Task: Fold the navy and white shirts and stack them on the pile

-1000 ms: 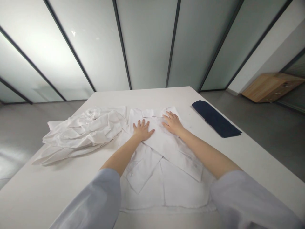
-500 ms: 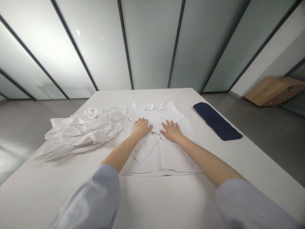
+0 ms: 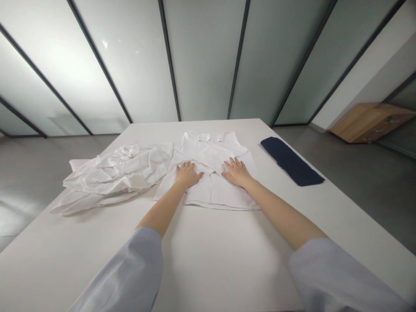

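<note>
A white shirt (image 3: 211,151) lies spread on the table, its collar at the far end and its sleeves crossed over the body. My left hand (image 3: 186,174) rests flat on the shirt's left half, fingers apart. On the right half lies my right hand (image 3: 238,172), palm down with its fingers spread. The shirt's hem is toward me, between my two forearms. Parts of the sleeves are covered by my hands.
A crumpled heap of white cloth (image 3: 120,173) lies to the left, close beside the shirt. At the right edge of the white table (image 3: 208,251) is a folded dark blue cloth (image 3: 290,162). A wooden cabinet (image 3: 367,121) stands on the floor at far right.
The shirt's near hem has moved away from me, and the collar sits slightly farther off. My left hand has shifted a little to the left; both hands remain flat on the shirt.
</note>
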The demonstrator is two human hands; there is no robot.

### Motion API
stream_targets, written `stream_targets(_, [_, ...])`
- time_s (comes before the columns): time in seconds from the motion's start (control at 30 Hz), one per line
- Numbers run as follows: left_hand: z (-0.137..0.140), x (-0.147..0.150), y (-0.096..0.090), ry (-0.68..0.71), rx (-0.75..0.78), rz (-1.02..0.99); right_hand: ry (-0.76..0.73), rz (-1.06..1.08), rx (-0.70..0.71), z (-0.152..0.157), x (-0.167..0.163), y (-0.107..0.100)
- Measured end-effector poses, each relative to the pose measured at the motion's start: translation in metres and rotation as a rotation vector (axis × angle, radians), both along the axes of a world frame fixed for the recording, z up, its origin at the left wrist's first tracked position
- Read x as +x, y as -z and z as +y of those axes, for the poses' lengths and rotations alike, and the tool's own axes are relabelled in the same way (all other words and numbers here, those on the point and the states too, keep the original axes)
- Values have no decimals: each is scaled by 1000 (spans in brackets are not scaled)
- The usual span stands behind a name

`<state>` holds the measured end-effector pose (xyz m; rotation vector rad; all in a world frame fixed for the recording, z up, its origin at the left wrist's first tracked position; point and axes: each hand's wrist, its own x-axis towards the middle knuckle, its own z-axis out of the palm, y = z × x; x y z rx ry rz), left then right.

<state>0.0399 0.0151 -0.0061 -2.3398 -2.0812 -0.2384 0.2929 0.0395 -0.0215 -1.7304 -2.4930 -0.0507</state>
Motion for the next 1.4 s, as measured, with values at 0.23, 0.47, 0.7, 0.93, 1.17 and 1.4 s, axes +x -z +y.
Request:
stream_targets(0.23, [-17,-4,-8,161,99,83,-98,27,32,-60,23,0])
stream_targets(0.47, [-48,-14,-3,172,102,12,-86,111,49,-65,27,0])
stream_targets(0.7, [-55,-23,-2,217,104,-88,-141,195,132,-64,25,-1])
stream_targets(0.93, [-49,-44,0,164,174,-236,-313,327,99,-68,31,-7])
stream_targets(1.17, [-55,-43,-6,178,165,-259,-319,391,49,-70,33,-8])
stream_targets(1.4, [-59,-39,-4,312,35,-298,-420,485,-38,-81,18,-11])
